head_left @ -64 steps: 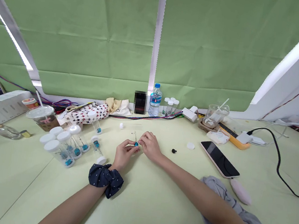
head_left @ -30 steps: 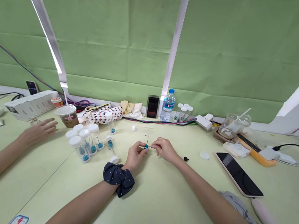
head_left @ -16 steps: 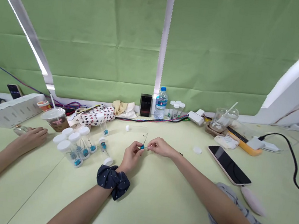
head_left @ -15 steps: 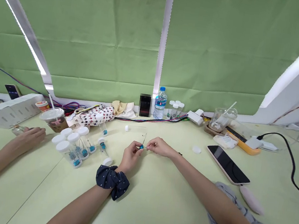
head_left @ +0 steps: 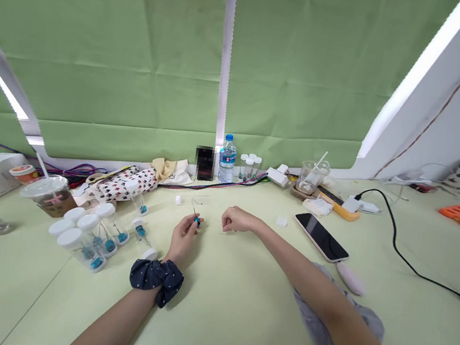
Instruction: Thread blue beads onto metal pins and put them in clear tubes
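Observation:
My left hand (head_left: 183, 235), with a dark dotted scrunchie (head_left: 157, 278) at its wrist, is closed. Between thumb and fingertips it pinches a small teal-blue piece (head_left: 197, 222) with a thin bent wire (head_left: 195, 207) rising from it. My right hand (head_left: 239, 220) is apart from it on the right, fingers curled low over the table. Something thin and pale seems to lie at its fingertips, too small to make out. Left of my left hand stand several clear capped vials (head_left: 90, 224) holding similar teal pieces. Another vial (head_left: 142, 234) lies tipped over, nearer my hand.
A white cap (head_left: 178, 200) and a clear lid (head_left: 282, 221) lie behind my hands. A phone (head_left: 321, 237) and grey cloth (head_left: 320, 322) are to the right. Along the back stand a water bottle (head_left: 227, 159) and more vials (head_left: 249, 166). An iced drink (head_left: 53, 199) is at left.
My right hand has drawn away from the blue piece, leaving a gap; my left hand still holds it. The view has swung right, and the other person's hand has nearly left it.

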A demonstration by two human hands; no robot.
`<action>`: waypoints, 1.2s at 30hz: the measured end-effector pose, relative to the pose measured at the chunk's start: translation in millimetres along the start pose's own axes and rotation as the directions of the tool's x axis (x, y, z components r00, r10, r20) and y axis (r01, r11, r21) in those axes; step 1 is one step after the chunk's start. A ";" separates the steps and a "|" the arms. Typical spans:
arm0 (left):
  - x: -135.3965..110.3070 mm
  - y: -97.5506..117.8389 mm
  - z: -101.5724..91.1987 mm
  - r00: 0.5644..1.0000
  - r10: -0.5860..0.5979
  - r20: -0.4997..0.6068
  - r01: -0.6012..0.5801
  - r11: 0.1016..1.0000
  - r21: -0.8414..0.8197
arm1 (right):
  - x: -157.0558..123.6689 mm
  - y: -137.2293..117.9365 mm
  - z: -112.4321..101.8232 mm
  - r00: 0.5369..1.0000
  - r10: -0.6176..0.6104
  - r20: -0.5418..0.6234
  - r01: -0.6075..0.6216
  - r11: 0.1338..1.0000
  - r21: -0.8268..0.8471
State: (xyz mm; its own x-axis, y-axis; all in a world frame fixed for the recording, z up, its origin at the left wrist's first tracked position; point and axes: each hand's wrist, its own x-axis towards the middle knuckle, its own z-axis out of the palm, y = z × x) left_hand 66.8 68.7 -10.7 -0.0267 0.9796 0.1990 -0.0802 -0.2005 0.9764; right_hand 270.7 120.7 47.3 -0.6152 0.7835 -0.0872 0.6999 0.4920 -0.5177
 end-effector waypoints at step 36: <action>1.6 -5.2 -0.4 0.990 -0.130 0.055 0.139 0.966 -0.218 | -101.2 100.3 -14.7 0.769 0.566 -0.299 -0.637 0.719 -0.278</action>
State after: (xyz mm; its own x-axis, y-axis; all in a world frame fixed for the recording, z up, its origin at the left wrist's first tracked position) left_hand 66.7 71.3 -15.5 0.0383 0.9964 0.0750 -0.2987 -0.0602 0.9525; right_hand 408.5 96.3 16.7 0.0314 0.9939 -0.1058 0.9960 -0.0400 -0.0799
